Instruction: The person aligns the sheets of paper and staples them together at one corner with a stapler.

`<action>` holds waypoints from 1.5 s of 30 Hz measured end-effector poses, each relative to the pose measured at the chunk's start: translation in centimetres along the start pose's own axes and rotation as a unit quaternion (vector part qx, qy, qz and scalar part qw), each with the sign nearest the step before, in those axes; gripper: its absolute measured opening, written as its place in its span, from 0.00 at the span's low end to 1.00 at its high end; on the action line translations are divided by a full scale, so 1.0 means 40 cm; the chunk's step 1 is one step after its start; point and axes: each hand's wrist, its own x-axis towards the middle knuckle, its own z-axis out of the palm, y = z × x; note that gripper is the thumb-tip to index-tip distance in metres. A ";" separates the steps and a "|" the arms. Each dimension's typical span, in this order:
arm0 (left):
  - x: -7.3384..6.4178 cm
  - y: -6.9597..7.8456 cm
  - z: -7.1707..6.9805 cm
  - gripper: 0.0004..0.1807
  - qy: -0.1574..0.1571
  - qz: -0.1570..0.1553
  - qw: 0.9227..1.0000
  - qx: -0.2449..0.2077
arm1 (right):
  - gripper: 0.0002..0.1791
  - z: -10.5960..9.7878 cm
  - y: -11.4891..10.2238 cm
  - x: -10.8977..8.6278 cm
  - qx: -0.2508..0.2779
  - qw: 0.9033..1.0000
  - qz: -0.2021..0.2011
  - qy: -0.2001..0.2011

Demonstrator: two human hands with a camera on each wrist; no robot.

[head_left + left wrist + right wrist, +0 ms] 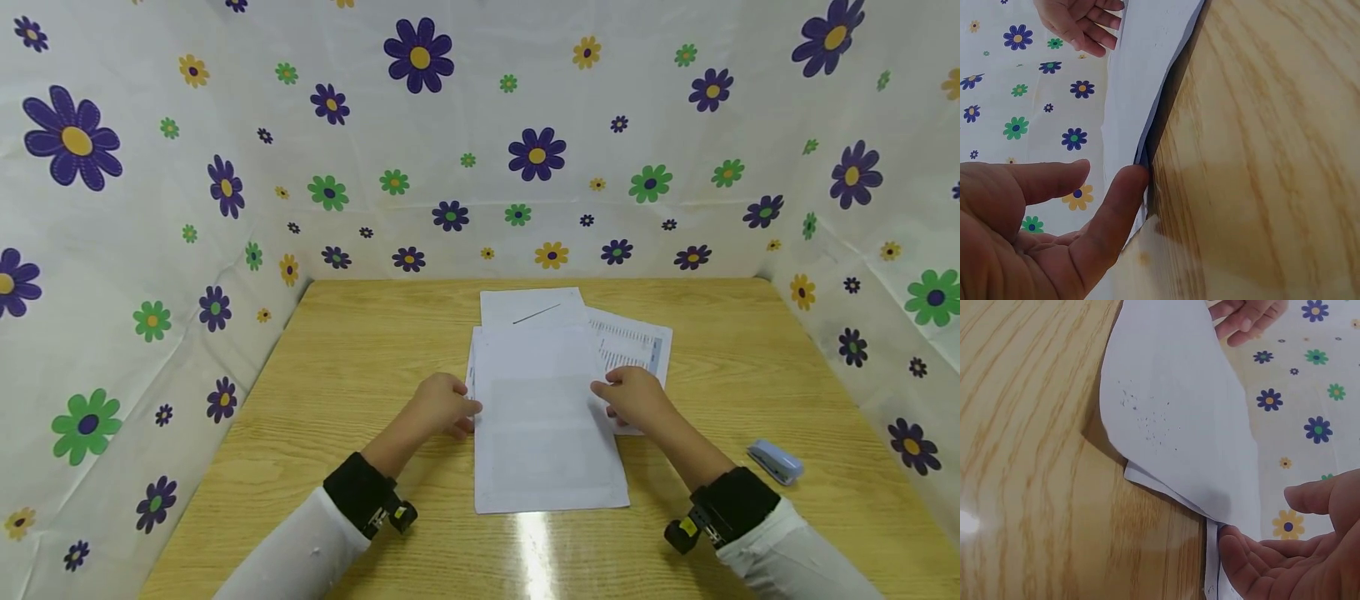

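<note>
A white sheet of paper (551, 467) lies on top of other sheets in the middle of the table, its blank side up. My left hand (444, 405) is at its left edge. In the left wrist view a fingertip touches the paper edge (1157, 106), and the thumb stands apart from it. My right hand (636, 397) is at the opposite edge, above a printed sheet (637, 340). The right wrist view has its fingers (1241, 565) against the paper's edge, thumb raised away. Much of the lower sheets is hidden.
A light blue stapler (776, 462) lies on the wooden table (337, 358) to the right, near my right forearm. One sheet with a dark line (536, 314) sticks out at the back. Flower-patterned cloth (480, 133) closes off the back and both sides.
</note>
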 end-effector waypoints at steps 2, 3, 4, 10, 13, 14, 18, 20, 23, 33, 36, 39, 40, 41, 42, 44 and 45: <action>0.000 -0.001 0.000 0.28 -0.001 0.001 1.000 -0.005 | 0.32 -0.002 0.000 0.001 0.005 1.000 0.005 -0.003; -0.001 -0.001 0.000 0.28 -0.001 -0.001 1.000 -0.007 | 0.32 -0.003 -0.001 0.002 0.007 1.000 0.007 -0.004; -0.001 -0.001 0.000 0.28 -0.002 -0.001 1.000 -0.009 | 0.32 -0.003 -0.001 0.002 0.011 1.000 0.010 -0.006; 0.000 -0.002 0.003 0.28 -0.002 -0.001 1.000 -0.008 | 0.32 -0.005 -0.003 0.002 0.034 0.999 0.022 -0.019; -0.001 -0.002 0.002 0.28 -0.003 -0.001 1.000 -0.007 | 0.31 -0.005 -0.004 0.002 0.033 0.999 0.026 -0.022; -0.001 -0.002 0.002 0.28 -0.004 -0.002 1.000 -0.008 | 0.30 -0.004 -0.004 0.003 0.032 0.999 0.027 -0.022; -0.002 -0.001 0.000 0.28 -0.007 -0.002 1.000 -0.010 | 0.28 -0.001 -0.003 0.009 0.028 0.999 0.026 -0.017; -0.002 -0.001 -0.001 0.29 -0.008 -0.003 1.000 -0.010 | 0.27 0.000 -0.001 0.012 0.028 0.999 0.025 -0.013; -0.001 -0.001 0.001 0.29 -0.009 -0.002 1.000 -0.009 | 0.25 0.001 0.002 0.014 0.027 0.999 0.025 -0.010; -0.006 0.002 0.003 0.30 -0.003 -0.001 1.000 -0.002 | 0.24 -0.009 0.006 0.002 -0.004 1.000 0.008 -0.004; -0.005 0.002 0.003 0.31 -0.005 0.000 1.000 0.000 | 0.25 -0.021 0.010 0.001 -0.008 1.000 0.010 0.000; 0.001 0.002 -0.001 0.30 -0.004 0.003 1.000 0.008 | 0.25 -0.033 0.011 0.004 0.002 1.000 0.010 -0.001; 0.004 0.003 -0.003 0.30 -0.004 0.005 1.000 0.011 | 0.25 -0.035 0.010 0.005 0.005 1.000 0.009 -0.001; 0.007 0.003 -0.005 0.29 -0.004 0.008 1.000 0.016 | 0.25 -0.039 0.009 0.007 0.006 1.000 0.007 -0.001; 0.010 0.005 -0.007 0.29 -0.003 0.010 1.000 0.019 | 0.25 -0.042 0.007 0.008 0.008 1.000 0.006 -0.002; 0.016 0.008 -0.012 0.29 -0.002 0.015 1.000 0.023 | 0.26 -0.048 0.002 0.011 0.011 1.000 0.003 -0.002; 0.018 0.011 -0.015 0.28 -0.002 0.017 1.000 0.025 | 0.26 -0.051 -0.001 0.013 0.012 1.000 0.003 -0.003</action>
